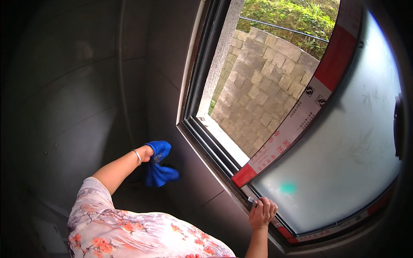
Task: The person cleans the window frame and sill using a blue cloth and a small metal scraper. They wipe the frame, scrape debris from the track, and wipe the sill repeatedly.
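A blue cloth hangs from my left hand, covering most of its fingers. That hand is held in the air before the dark tiled wall, and a silver-coloured bangle circles its wrist. My right hand is at the lower frame of the window, with its fingers curled around a small flat tool, perhaps a scraper. The tool's pale end points towards the sill edge; whether it touches is unclear. Right above this hand stands the frosted sliding pane.
Red and white printed protective film covers the sash frame. Metal tracks run along the sill of the window's open half. Outside rises a stone block wall below plants. Dark tiles line the wall on the left.
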`<state>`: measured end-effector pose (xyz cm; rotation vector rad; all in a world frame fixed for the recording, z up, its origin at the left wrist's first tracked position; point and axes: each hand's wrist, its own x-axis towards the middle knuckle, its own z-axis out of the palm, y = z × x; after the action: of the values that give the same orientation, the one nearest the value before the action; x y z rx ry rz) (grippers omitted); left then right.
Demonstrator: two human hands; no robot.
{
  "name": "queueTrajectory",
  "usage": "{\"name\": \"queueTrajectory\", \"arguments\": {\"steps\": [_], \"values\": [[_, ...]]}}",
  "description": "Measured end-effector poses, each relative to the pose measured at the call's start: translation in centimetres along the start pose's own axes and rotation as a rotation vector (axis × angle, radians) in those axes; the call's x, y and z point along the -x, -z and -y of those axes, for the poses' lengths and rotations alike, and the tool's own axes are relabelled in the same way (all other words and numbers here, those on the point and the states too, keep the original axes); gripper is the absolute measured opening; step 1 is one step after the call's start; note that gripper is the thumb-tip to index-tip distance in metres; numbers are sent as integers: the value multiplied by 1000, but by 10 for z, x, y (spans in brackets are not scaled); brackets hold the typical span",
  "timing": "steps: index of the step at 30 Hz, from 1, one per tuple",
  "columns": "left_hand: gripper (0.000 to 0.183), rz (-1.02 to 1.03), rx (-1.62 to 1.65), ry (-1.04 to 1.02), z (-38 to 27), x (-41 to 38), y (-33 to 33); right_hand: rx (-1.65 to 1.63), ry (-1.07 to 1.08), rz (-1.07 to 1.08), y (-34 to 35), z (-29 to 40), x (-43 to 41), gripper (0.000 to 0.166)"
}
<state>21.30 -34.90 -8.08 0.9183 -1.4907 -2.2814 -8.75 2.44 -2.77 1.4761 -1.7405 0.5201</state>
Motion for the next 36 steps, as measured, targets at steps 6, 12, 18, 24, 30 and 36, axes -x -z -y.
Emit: {"name": "queueTrajectory", "arguments": {"steps": [6, 12, 18, 24, 30, 36], "values": [[36, 884, -1938, 319, 68, 10, 15, -59, 19, -32, -8, 4, -6, 9], [38, 171, -913, 715, 86, 51, 48, -15, 31, -44, -4, -4, 2, 10], [36, 475, -953, 557, 101, 35, 31, -163, -1, -87, 4, 5, -6, 11], [38, 848, -874, 9, 80, 38, -69, -860, -214, 212, -27, 92, -27, 16], [23, 694, -259, -158, 73, 21, -121, -1765, -706, 805, -120, 141, 3, 28], [19, 588, 113, 236, 64, 7, -80, -1541, -816, 819, -126, 130, 4, 21]]}}
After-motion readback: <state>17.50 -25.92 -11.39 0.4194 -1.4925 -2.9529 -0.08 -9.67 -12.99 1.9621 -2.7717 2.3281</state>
